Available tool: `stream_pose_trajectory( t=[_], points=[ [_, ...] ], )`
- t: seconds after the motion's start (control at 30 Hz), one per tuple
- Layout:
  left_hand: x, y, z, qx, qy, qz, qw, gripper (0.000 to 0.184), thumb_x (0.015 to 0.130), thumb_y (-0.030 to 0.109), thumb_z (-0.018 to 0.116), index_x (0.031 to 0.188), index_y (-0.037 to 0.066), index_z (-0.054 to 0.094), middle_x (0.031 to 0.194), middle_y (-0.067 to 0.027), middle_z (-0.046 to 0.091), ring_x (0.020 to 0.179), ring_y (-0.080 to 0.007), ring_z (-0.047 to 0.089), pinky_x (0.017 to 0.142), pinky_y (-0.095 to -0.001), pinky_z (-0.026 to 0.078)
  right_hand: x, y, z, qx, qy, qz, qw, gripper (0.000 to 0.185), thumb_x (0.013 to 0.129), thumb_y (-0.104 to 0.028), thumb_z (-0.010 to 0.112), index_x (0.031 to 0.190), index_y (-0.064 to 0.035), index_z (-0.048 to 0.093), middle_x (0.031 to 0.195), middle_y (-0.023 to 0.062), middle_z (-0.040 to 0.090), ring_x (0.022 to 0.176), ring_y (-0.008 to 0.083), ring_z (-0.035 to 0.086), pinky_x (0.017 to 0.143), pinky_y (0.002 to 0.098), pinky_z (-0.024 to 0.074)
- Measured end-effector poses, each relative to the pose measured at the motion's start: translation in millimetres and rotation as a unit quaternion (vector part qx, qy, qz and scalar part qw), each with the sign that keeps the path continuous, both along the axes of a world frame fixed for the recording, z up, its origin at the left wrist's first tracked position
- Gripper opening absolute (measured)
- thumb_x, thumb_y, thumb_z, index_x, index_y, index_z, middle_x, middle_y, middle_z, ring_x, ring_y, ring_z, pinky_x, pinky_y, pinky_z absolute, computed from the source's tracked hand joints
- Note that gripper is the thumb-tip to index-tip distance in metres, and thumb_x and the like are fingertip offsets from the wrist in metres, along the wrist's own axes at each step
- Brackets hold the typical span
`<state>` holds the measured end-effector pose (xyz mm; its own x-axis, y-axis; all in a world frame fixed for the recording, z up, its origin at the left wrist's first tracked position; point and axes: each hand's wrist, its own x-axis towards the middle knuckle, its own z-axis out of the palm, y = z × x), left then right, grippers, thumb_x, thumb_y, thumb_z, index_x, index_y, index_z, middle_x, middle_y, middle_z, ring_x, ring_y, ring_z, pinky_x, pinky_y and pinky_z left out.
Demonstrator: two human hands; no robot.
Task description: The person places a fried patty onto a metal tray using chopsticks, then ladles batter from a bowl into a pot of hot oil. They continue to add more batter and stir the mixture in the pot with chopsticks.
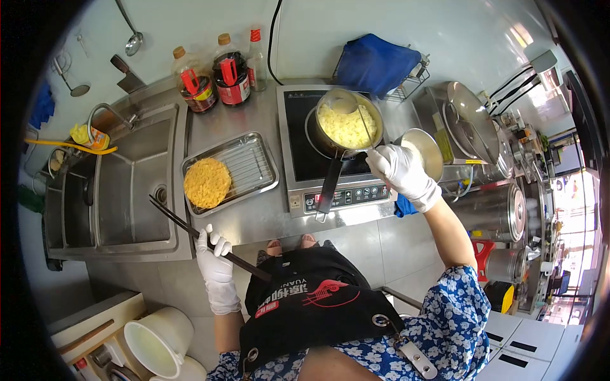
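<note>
Pale yellow pieces of food (346, 130) are held in a saucepan (376, 114), which is set on the black glass of an induction cooker (296, 113), with its dark handle reaching toward the worktop's front edge. The bowl of a ladle (344, 103) is placed at the saucepan's back rim; whether the food is touched by it cannot be told. The ladle's handle is gripped near its end by the white-gloved right hand (399, 168), with the fingers closed about it. Just behind that hand, a metal bowl (430, 152) is partly hidden. A pair of long dark chopsticks (182, 225) is clasped in the gloved left hand (216, 270), its fingers curled round them, the tips slightly parted and pointed toward the sink (135, 216) at the left. Between sink and cooker, near the worktop's front edge, a golden round cake (207, 183) is laid on the left part of a racked tray (254, 168). Three bottles (232, 89) are stood toward the worktop's back edge, and a blue cloth (375, 63) is draped behind the cooker.
</note>
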<state>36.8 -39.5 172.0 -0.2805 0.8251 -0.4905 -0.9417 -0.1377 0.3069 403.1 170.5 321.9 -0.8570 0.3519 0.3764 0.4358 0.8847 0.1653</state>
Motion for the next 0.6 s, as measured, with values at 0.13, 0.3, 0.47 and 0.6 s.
stream_pose_trajectory(
  t=[0.13,0.3,0.47,0.6],
  points=[
    [1.6,2.7,4.7,-0.022,0.008,0.005,1.000,0.019,0.096,0.025,0.045,0.096,0.008,0.054,0.064,0.0018,0.040,0.043,-0.0058,0.030,0.042,-0.0213,0.026,0.6,-2.7,2.0,-0.015,0.008,-0.005,1.000,0.045,0.069,-0.005,0.070,0.109,-0.0060,0.051,0.073,0.0036,0.055,0.060,0.0197,0.056,0.050,0.0331,0.0434],
    [1.5,4.1,5.9,-0.032,0.017,0.001,0.999,0.018,0.095,0.024,0.046,0.095,0.008,0.054,0.064,0.0021,0.040,0.043,-0.0055,0.029,0.042,-0.0210,0.025,2.4,-10.9,17.7,0.021,0.044,-0.029,0.998,0.041,0.073,-0.006,0.065,0.110,-0.0060,0.049,0.076,0.0048,0.051,0.064,0.0213,0.054,0.055,0.0329,0.0445],
    [3.0,5.2,9.4,-0.043,0.007,0.008,0.999,0.018,0.095,0.024,0.046,0.095,0.008,0.054,0.064,0.0022,0.040,0.043,-0.0055,0.029,0.042,-0.0206,0.024,3.0,-29.0,13.1,0.038,0.180,-0.067,0.981,0.036,0.072,-0.004,0.069,0.105,-0.0035,0.055,0.078,0.0076,0.055,0.065,0.0229,0.055,0.054,0.0334,0.0452],
    [4.7,7.5,13.8,-0.055,0.010,0.006,0.998,0.019,0.096,0.025,0.045,0.095,0.008,0.054,0.064,0.0020,0.040,0.043,-0.0058,0.029,0.042,-0.0206,0.025,6.9,-25.0,-38.3,-0.009,0.143,-0.058,0.988,0.041,0.069,-0.001,0.070,0.107,-0.0038,0.053,0.081,0.0093,0.055,0.064,0.0247,0.056,0.051,0.0342,0.0459]
  ],
)
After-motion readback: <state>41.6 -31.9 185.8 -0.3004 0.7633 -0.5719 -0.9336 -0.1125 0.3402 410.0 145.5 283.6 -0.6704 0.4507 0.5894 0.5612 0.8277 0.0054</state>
